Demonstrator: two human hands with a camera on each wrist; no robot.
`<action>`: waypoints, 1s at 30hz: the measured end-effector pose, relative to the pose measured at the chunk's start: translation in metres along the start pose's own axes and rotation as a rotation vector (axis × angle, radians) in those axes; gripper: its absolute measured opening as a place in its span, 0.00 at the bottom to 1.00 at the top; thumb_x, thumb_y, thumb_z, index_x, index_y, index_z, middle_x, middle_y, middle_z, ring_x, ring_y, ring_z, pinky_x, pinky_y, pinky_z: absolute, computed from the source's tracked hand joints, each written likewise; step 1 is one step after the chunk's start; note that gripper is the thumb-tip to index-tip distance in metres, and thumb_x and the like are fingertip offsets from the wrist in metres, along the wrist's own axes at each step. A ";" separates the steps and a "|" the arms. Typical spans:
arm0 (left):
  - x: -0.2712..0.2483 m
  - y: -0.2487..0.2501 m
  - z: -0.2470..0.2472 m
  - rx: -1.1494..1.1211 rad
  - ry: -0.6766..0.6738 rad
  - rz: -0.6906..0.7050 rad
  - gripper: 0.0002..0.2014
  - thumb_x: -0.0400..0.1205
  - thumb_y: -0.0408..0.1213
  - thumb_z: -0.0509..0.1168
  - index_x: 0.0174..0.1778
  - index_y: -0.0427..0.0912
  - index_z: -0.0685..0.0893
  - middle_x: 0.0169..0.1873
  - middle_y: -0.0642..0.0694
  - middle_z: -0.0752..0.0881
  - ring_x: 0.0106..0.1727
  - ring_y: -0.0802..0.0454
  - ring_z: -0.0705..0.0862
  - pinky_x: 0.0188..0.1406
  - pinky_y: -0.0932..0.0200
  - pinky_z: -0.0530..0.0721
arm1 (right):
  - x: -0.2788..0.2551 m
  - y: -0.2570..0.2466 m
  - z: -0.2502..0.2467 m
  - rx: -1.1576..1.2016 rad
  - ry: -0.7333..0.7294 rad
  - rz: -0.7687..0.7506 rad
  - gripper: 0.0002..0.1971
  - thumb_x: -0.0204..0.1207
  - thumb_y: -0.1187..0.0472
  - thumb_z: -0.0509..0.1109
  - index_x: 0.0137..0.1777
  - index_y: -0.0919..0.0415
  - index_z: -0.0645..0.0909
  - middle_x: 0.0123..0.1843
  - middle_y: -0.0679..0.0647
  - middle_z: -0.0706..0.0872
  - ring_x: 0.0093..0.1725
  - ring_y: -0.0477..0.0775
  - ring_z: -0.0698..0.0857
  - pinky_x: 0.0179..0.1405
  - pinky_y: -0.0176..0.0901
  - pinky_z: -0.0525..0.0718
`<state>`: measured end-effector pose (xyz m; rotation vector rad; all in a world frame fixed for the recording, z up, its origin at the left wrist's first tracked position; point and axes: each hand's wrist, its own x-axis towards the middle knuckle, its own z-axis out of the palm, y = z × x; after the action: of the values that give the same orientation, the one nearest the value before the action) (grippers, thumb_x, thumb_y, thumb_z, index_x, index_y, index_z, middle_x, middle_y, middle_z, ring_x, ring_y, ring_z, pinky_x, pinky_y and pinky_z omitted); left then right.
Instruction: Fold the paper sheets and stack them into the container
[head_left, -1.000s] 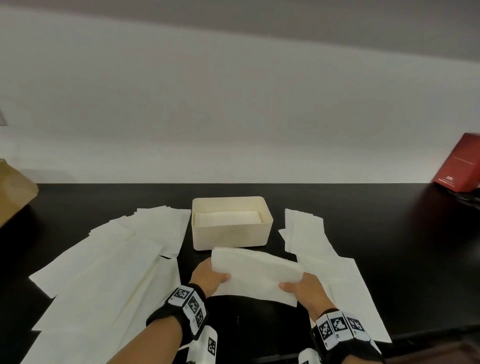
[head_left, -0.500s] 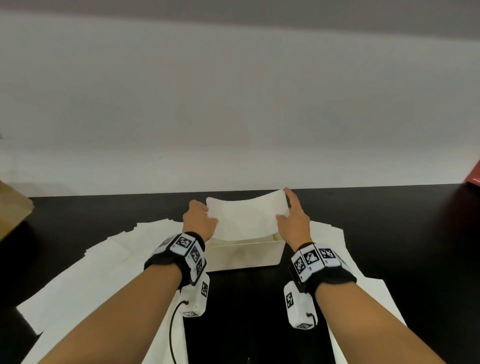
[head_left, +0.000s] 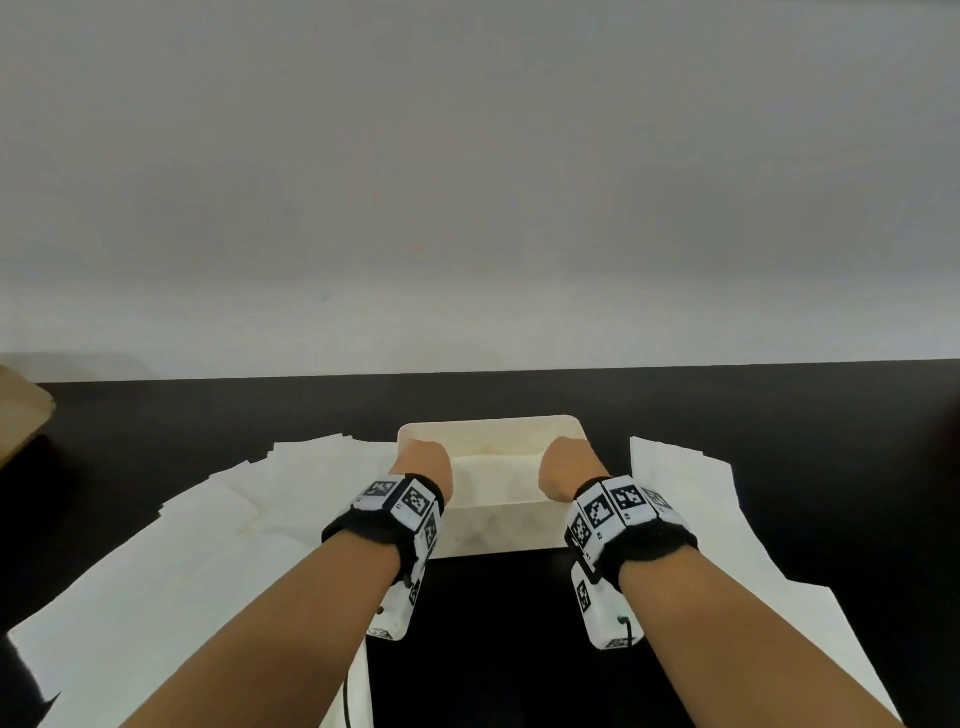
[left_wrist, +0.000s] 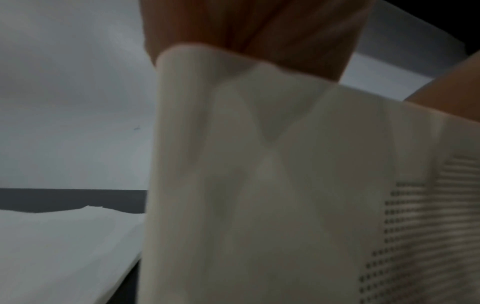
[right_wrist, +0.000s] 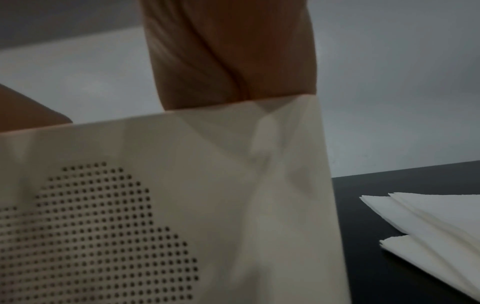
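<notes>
A cream rectangular container (head_left: 498, 525) stands on the black table. Both hands reach down into it. My left hand (head_left: 423, 470) is at its left end and my right hand (head_left: 566, 473) at its right end. Their fingers are hidden below the rim. Between the hands a folded white sheet (head_left: 493, 465) lies inside the container. The left wrist view shows the left hand (left_wrist: 246, 26) going down behind the perforated container wall (left_wrist: 259, 185). In the right wrist view the right hand (right_wrist: 228, 51) likewise drops behind the wall (right_wrist: 182, 185). Whether the fingers grip the sheet cannot be seen.
Unfolded white sheets (head_left: 182, 545) spread over the table left of the container, and more sheets (head_left: 691, 499) lie to its right, also seen as sheets (right_wrist: 428, 216) in the right wrist view. A brown object (head_left: 21, 415) sits at the far left edge. A pale wall rises behind the table.
The hands carried the folded sheet from the table's near side up over the container, then lowered it inside. The sheet now lies in the container and the fingers have sunk below the rim.
</notes>
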<state>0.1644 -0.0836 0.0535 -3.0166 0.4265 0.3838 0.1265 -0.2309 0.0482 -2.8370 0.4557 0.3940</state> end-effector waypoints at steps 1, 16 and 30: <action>0.002 0.000 0.000 0.031 -0.035 -0.004 0.17 0.85 0.29 0.52 0.27 0.37 0.67 0.27 0.47 0.66 0.28 0.52 0.66 0.49 0.57 0.63 | 0.001 -0.001 0.000 -0.020 -0.013 0.015 0.11 0.81 0.68 0.57 0.54 0.67 0.81 0.57 0.62 0.85 0.54 0.57 0.84 0.50 0.39 0.78; -0.041 0.025 -0.005 -0.400 0.267 0.108 0.15 0.83 0.40 0.60 0.64 0.43 0.79 0.65 0.42 0.73 0.62 0.45 0.79 0.64 0.53 0.78 | -0.095 0.075 -0.006 0.432 0.275 0.273 0.26 0.76 0.54 0.70 0.73 0.55 0.73 0.73 0.56 0.76 0.73 0.58 0.73 0.74 0.50 0.72; -0.135 0.099 0.050 -0.854 0.022 0.268 0.14 0.81 0.38 0.66 0.62 0.44 0.81 0.62 0.46 0.81 0.64 0.53 0.80 0.64 0.63 0.74 | -0.207 0.197 0.078 0.458 0.080 0.856 0.43 0.66 0.46 0.78 0.75 0.64 0.62 0.73 0.64 0.69 0.73 0.66 0.69 0.69 0.57 0.73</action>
<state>-0.0010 -0.1376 0.0358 -3.7852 0.8614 0.7033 -0.1460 -0.3353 -0.0005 -2.0948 1.5487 0.2634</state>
